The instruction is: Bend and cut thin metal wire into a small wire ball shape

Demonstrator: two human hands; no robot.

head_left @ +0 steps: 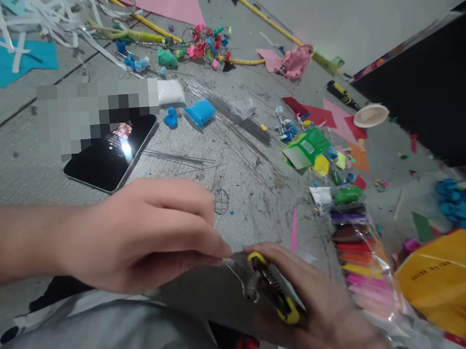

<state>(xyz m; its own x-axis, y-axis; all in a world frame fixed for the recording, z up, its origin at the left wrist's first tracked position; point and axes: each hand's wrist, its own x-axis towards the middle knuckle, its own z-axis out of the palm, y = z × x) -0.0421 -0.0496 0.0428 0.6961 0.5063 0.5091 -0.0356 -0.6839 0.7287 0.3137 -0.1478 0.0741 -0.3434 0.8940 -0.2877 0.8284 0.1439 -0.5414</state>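
Observation:
My left hand (pixel 141 234) comes in from the left and pinches the end of a thin silvery wire (pixel 235 272) between thumb and fingers. My right hand (pixel 309 302) is at the bottom centre and grips a small tool with black and yellow handles (pixel 275 288), its metal tip at the curled wire. Both hands meet low over the grey floor, above my lap. A small wire ring (pixel 221 201) lies on the floor just beyond my left fingers.
A dark tablet (pixel 110 156) lies ahead left. Straight wires (pixel 229 116), blue clay pieces (pixel 200 113), a green box (pixel 306 148) and a bag of coloured clay sticks (pixel 354 251) spread to the right. Paper scraps, a yellow bag (pixel 451 281) and a black panel (pixel 430 91) surround them.

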